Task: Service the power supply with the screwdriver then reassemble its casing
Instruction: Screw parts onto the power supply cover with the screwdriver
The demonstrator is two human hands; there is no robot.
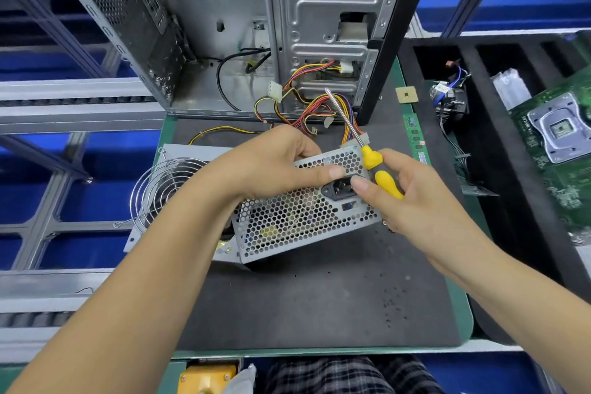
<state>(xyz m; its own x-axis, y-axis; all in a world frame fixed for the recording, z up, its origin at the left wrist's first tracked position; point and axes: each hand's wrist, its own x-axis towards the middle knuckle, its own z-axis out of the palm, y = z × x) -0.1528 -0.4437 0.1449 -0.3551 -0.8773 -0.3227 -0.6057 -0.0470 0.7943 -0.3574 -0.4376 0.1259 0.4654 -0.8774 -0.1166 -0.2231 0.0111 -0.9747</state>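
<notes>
The power supply (297,214) is a grey sheet-metal box, its near face punched w/ a honeycomb of small hex holes; a black recessed mains socket and a small switch sit in that face. It's held tilted above the dark grey foam mat (313,304), which is matte and speckled w/ tiny black bits at right. Through the mesh some yellowish parts show, too dim to name. A bundle of red, yellow, orange & black wires (319,109) w/ white plastic plugs runs from its far end up into the open PC case (323,25), stamped bare steel w/ ribs and cut-outs.

Left hand (275,163) grips the box over its top edge, thumb flat on the perforated face. Right hand (412,195) curls round the screwdriver (382,176): glossy yellow bulbed handle, thin bright steel shaft pointing up & away; its thumb tip presses by the socket.

Left of the box lies a flat grey cover panel (192,153) w/ a round chrome wire fan guard (160,195). Right, a black foam tray (518,169) w/ slots holds a green circuit board (563,137) and a cooler w/ blue wires (451,96). A green RAM stick (415,137) and a tan square chip (406,94) lie by the mat's edge.
</notes>
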